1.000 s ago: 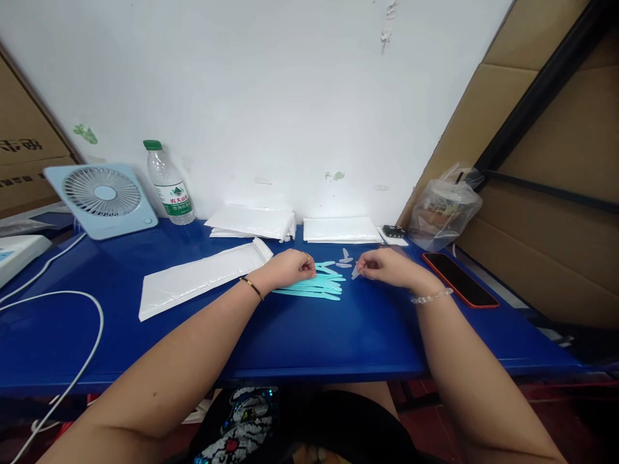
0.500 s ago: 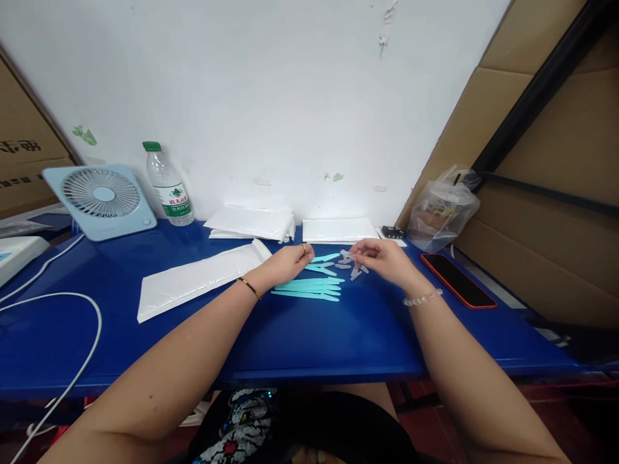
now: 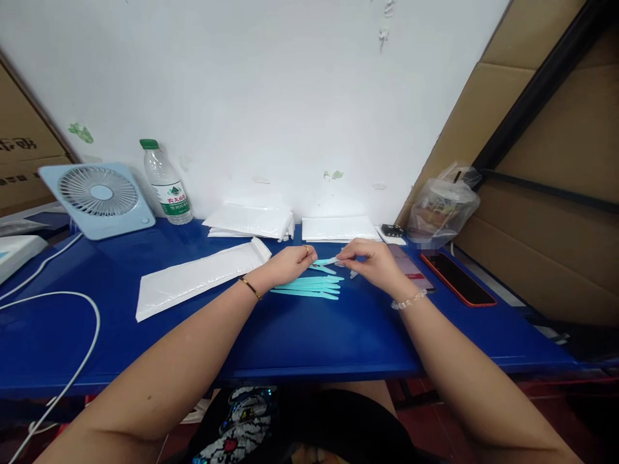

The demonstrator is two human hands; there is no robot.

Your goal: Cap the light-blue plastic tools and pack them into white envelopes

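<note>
My left hand point(image 3: 296, 263) is closed round one end of a turquoise eyebrow razor point(image 3: 323, 261), a slim stick shape. At its other end, the fingertips of my right hand point(image 3: 366, 261) pinch a small clear plastic cap, mostly hidden by the fingers. Just below lies another turquoise razor point(image 3: 325, 269). Nearer me, several more razors point(image 3: 309, 288) lie side by side on the blue table point(image 3: 309, 341). Loose clear caps point(image 3: 353, 274) lie partly hidden under my right hand.
A long white padded envelope point(image 3: 198, 277) lies to the left. White envelopes point(image 3: 249, 221) are stacked along the wall. A water bottle point(image 3: 169, 187) and blue fan point(image 3: 99, 196) stand back left. Right are a phone point(image 3: 457, 277), a printed card point(image 3: 413, 267) and a bagged cup point(image 3: 442, 206).
My right hand has moved left with the clear cap, from above the loose caps to the razor's tip. The printed card by the phone now shows. My left hand has hardly moved.
</note>
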